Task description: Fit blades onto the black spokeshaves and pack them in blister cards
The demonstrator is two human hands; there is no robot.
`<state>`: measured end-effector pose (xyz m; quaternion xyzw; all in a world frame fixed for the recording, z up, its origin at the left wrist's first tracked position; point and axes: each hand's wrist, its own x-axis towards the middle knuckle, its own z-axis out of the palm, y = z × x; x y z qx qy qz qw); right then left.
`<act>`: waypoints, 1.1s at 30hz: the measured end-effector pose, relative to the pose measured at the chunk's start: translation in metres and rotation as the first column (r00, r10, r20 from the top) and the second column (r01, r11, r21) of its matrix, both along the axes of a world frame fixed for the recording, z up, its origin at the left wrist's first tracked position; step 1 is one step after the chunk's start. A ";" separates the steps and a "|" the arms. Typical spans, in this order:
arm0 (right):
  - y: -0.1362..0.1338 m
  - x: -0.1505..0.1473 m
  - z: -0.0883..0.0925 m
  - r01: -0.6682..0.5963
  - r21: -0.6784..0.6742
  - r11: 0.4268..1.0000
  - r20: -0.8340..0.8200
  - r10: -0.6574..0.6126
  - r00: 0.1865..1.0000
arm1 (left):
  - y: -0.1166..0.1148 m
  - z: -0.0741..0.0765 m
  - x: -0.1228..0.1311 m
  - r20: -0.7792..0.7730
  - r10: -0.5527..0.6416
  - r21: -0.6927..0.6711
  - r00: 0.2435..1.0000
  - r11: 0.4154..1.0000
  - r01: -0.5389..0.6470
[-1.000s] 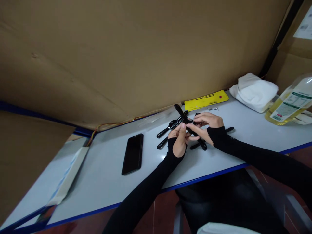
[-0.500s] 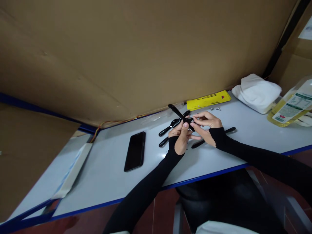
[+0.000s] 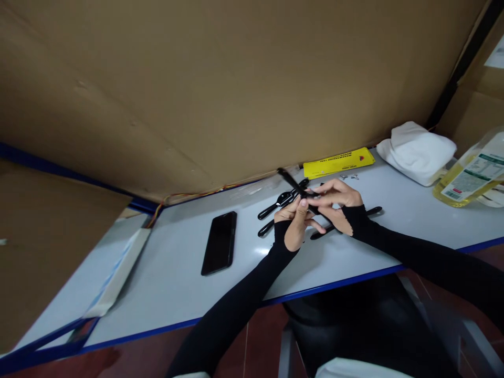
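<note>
My left hand [image 3: 293, 226] and my right hand [image 3: 334, 202] meet over the white table [image 3: 177, 283], both in black fingerless sleeves. Together they pinch a long black glossy handle piece [image 3: 290, 180] that sticks up and to the left from between the fingers. My left thumb presses on its middle, and my right fingers close on it from the right. Several more black handle pieces [image 3: 275, 207] lie on the table just behind and under the hands, one [image 3: 370, 211] reaching out to the right of my right wrist.
A black phone [image 3: 219, 242] lies left of the hands. A yellow card [image 3: 338, 162] and small metal bits [image 3: 348, 177] sit behind them. A folded white cloth [image 3: 416, 152] and an oil bottle [image 3: 472, 170] stand at the right. A cardboard wall [image 3: 236, 79] backs the table.
The black piece in my hands has tilted and turned a little, its far end now thinner and more edge-on. My hands stayed in the same place, with the fingers shifting slightly.
</note>
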<state>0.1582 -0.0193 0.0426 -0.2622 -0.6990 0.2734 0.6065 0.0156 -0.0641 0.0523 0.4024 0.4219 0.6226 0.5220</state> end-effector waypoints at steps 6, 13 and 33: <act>-0.003 0.004 0.010 -0.037 -0.007 0.999 0.053 0.037 0.998 | 0.005 -0.001 -0.007 0.047 -0.090 -0.027 0.995 0.995 0.092; -0.002 0.007 0.014 0.081 -0.114 0.990 0.183 -0.059 0.981 | 0.009 -0.005 -0.008 0.019 0.041 0.009 0.999 0.999 -0.041; -0.008 0.019 0.027 0.054 0.036 0.998 0.366 -0.063 0.928 | 0.010 -0.009 -0.013 0.021 0.024 0.000 0.999 1.000 -0.024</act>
